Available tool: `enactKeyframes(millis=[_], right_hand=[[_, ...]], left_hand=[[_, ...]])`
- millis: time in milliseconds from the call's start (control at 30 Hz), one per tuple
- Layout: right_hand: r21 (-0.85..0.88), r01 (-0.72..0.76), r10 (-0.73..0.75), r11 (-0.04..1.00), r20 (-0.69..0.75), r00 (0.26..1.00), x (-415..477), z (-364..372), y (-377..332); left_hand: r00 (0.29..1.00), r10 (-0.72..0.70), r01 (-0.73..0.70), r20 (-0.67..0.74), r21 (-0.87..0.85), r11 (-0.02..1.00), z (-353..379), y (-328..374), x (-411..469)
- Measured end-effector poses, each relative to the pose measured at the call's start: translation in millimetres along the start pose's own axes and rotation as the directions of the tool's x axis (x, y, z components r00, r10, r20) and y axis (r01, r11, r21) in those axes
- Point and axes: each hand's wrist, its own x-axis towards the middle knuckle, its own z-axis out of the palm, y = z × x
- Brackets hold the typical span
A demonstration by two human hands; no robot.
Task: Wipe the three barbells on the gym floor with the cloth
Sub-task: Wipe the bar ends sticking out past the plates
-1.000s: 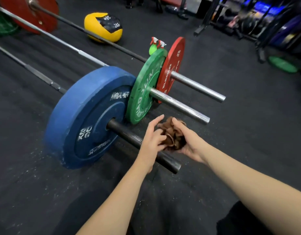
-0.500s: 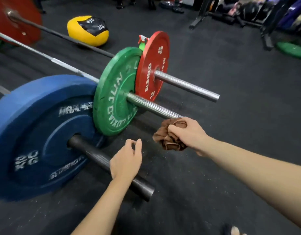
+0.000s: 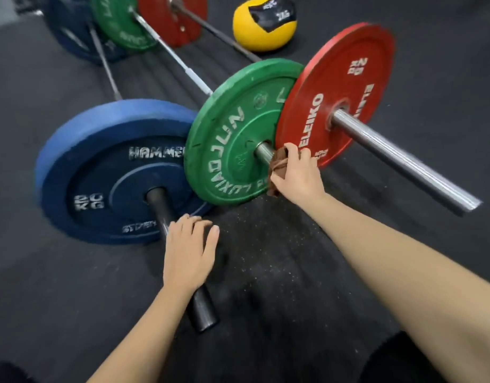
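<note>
Both bare arms reach forward and down from the near edge, and the right one comes in from the lower right, stretched out farther than the left. The left hand (image 3: 188,252) lies palm down with its fingers straight and slightly spread, resting on top of the black bar sleeve (image 3: 159,205), the wrist nearly in line with the forearm. The right hand (image 3: 296,175) shows its back, knuckles raised and fingers curled over and away, gripping the bunched brown cloth (image 3: 278,164) under its palm.
</note>
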Motion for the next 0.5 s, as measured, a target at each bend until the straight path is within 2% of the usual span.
enactKeyframes(millis=[67, 133, 233, 300, 400, 500], right_hand=[[-0.129, 0.052, -0.052, 0.990, 0.006, 0.999, -1.7, 11.4, -0.2], [-0.210, 0.129, -0.120, 0.969, 0.053, 0.991, -4.7, 17.0, -2.2], [-0.255, 0.206, -0.200, 0.945, 0.050, 0.979, 6.4, 19.3, -4.5], [-0.248, 0.213, -0.210, 0.945, 0.040, 0.977, 18.2, 22.0, -7.8], [-0.231, 0.207, -0.201, 0.951, 0.050, 0.978, 38.0, 27.5, -19.6], [-0.160, 0.140, -0.136, 0.977, 0.036, 0.990, 57.7, 30.6, -31.5]], left_hand=[[0.991, -0.134, 0.130, 0.030, 0.096, 0.987, 1.3, 1.5, 0.3], [0.964, -0.236, 0.218, 0.120, 0.143, 0.965, -2.4, 9.0, -0.2], [0.942, -0.266, 0.210, 0.206, 0.261, 0.942, -4.2, 15.2, 2.2], [0.938, -0.276, 0.203, 0.209, 0.312, 0.928, -1.7, 16.3, 2.9], [0.941, -0.281, 0.207, 0.187, 0.338, 0.918, 2.0, 15.6, 2.4], [0.943, -0.273, 0.187, 0.190, 0.376, 0.908, 2.9, 15.3, 2.8]])
